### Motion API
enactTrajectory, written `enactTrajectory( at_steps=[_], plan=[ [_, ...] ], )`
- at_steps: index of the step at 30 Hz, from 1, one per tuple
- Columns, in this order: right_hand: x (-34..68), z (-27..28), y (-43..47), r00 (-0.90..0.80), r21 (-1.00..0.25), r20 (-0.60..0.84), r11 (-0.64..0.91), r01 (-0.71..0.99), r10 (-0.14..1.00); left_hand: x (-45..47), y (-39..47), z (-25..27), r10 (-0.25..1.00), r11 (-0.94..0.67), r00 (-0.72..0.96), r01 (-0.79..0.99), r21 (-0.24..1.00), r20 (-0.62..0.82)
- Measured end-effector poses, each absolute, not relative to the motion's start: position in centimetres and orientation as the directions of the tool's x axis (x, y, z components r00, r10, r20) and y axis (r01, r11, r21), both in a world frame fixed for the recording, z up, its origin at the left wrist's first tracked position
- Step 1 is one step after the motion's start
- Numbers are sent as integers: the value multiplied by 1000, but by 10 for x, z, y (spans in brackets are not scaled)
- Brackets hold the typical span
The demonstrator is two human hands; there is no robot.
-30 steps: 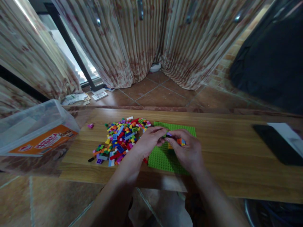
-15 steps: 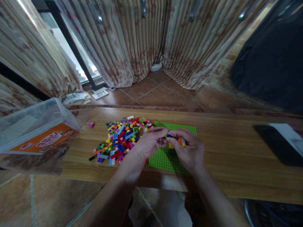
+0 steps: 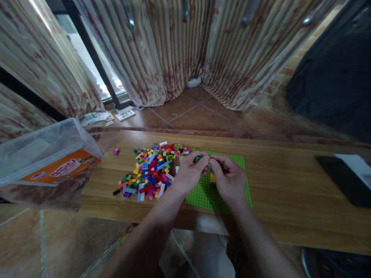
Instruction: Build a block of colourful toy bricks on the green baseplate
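Observation:
My left hand (image 3: 191,170) is closed, with a dark green toy brick (image 3: 197,158) showing between its fingers. Thumb to fingertips, my right hand (image 3: 230,175) is pinched against the left one; whatever lies between its fingertips is too small and covered to name. Both hands are above a green studded baseplate (image 3: 198,197). Part of a yellow brick (image 3: 213,178) shows on the plate beside my right thumb, the rest hidden by the hand. Just left of the plate spreads a pile of mixed coloured bricks (image 3: 153,170).
A clear plastic box (image 3: 58,143) with an orange label stands at the left. The wooden table (image 3: 284,185) carries a black flat object (image 3: 343,181) and a white sheet (image 3: 355,166) at the right. One pink brick (image 3: 116,151) lies apart. Striped curtains (image 3: 162,58) hang behind.
My hands have drawn closer together at the fingertips. The dark and purple piece seen between them is no longer visible; a green brick shows in my left hand. The view has shifted slightly.

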State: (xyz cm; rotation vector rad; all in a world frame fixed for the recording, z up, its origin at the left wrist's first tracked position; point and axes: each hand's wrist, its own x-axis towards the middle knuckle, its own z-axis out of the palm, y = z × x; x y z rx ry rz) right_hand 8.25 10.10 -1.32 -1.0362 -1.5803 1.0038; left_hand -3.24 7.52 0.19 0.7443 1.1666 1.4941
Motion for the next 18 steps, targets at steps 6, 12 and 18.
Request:
enactTrajectory(
  at_steps=[6,12,18],
  plan=[
    [77,-13,99,-99,-955,267,277,102,958,-31,73,5,938,-4,-338,-242,970,-81],
    [71,-16,98,-43,-973,226,228,43,973,-32,73,6,930,-1,-354,-279,960,-101],
    [63,-18,101,-52,-990,100,94,-106,994,-38,72,5,926,-16,-349,-425,905,-147]
  ],
)
